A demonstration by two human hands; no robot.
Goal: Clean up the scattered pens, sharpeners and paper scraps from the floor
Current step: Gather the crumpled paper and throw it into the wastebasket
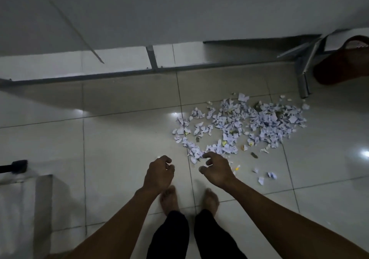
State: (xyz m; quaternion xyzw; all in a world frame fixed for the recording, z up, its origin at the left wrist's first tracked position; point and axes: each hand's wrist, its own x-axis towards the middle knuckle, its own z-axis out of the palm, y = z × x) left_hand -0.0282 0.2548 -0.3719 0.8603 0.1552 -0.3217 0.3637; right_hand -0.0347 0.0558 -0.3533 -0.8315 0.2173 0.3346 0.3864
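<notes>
Heap of torn white paper scraps (245, 125) on glossy tiled floor (119, 139), beside table leg (303, 87). Left hand (159, 171) and right hand (216, 168) half-curled, apparently empty. Risk: loose grabs scatter small scraps.

A pale glossy tiled floor (123, 139) with thin dark grout lines carries a wide heap of torn white paper scraps (249, 125), thickest on the right and thinning toward the near left. A few loose scraps (267, 175) lie apart on the near side. A grey metal table frame (151, 73) stands behind the heap, and two bare feet (169, 198) stand on the tiles near it
</notes>
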